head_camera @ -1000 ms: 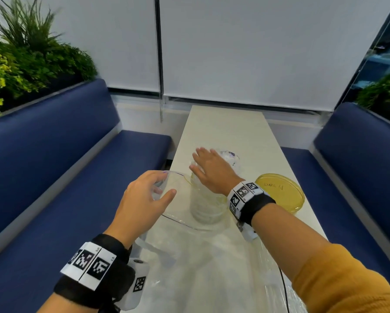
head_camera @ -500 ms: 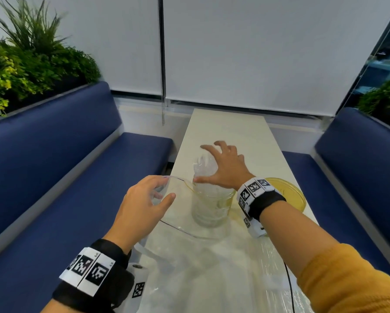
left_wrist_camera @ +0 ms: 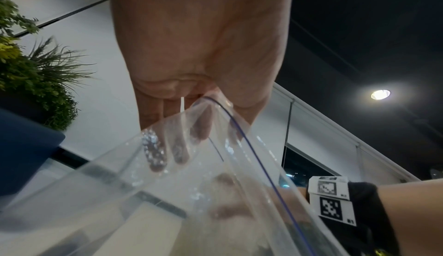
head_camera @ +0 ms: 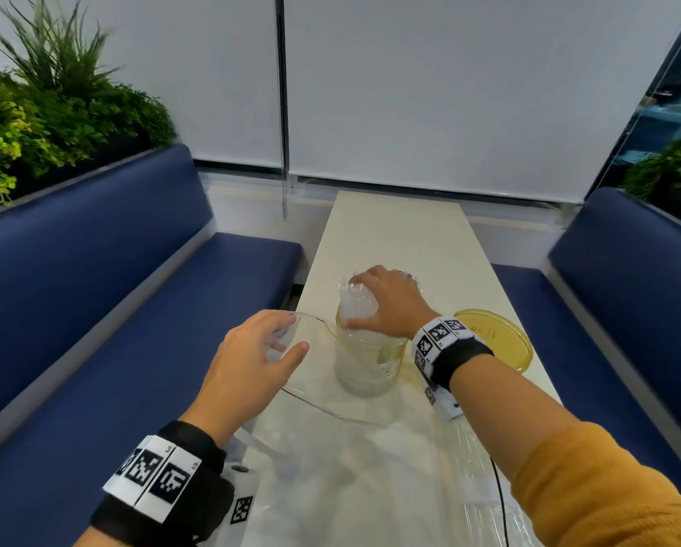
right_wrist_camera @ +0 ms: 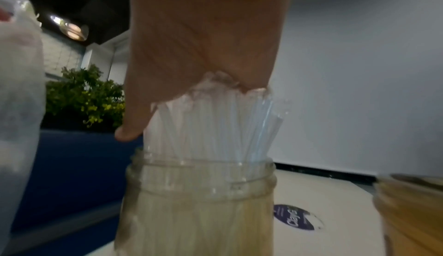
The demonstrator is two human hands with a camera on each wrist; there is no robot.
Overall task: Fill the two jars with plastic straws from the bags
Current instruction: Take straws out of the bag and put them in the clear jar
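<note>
Inside the jar (right_wrist_camera: 199,203), upright straws (right_wrist_camera: 215,125), tops gripped by right hand (head_camera: 392,307); bag (left_wrist_camera: 143,193) rim pinched by left hand (head_camera: 248,365).

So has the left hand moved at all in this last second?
No. The left hand still pinches the bag by its edge at the same spot just left of the jar, which stands beside the yellow lid as before.

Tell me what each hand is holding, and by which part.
Left hand pinches the clear bag at its open mouth edge. Right hand cups the upper ends of the straws standing in the jar.
</note>
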